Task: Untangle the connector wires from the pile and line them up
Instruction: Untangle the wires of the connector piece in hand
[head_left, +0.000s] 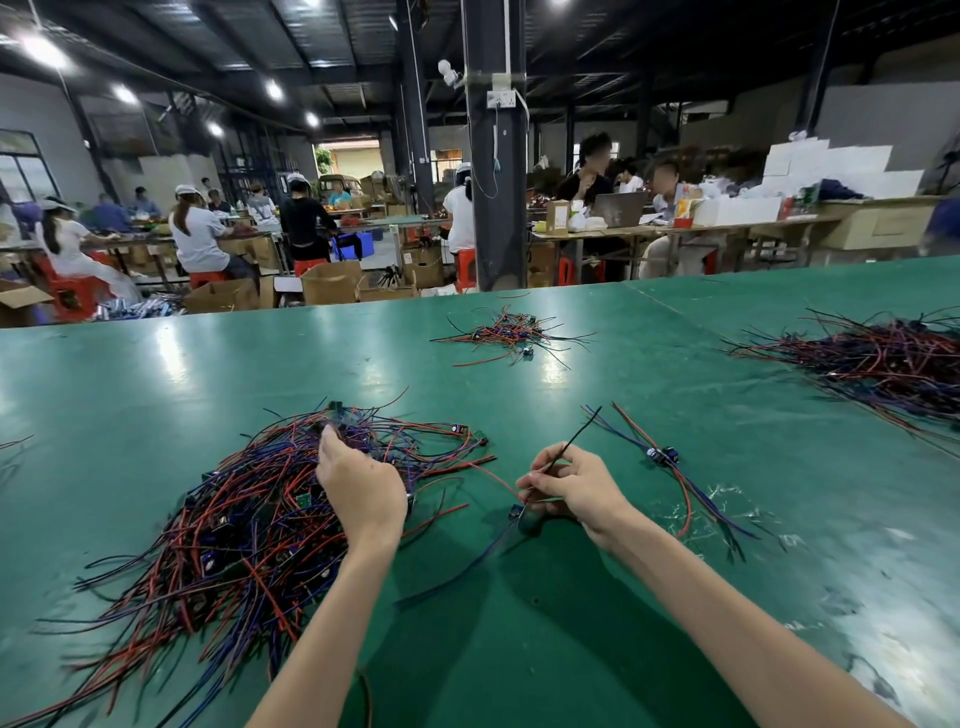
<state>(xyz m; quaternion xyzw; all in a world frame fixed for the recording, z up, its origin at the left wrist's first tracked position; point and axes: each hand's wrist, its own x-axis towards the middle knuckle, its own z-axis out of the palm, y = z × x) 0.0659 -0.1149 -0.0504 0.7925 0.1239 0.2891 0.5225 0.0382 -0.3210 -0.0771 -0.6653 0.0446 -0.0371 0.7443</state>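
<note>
Broadly, a green table (571, 597) fills the lower view, worn pale at its right side. On its near left lies the biggest thing on it, the pile (234, 530) of tangled red, blue and black wires with small connectors among them. A second heap (883, 358) spreads at the far right edge, and a smaller heap (511, 332) sits far off near the middle. Just right of the hands, a few laid-out wires (662, 457) lie side by side, their connectors close together. The left hand (361, 488) rests on the pile with fingers bent down into the tangle; whether they grip a strand cannot be told. The right hand (576, 486), between pile and laid-out wires, pinches one connector wire (576, 436), whose black end points up and away and whose blue connector hangs below the fingers.
</note>
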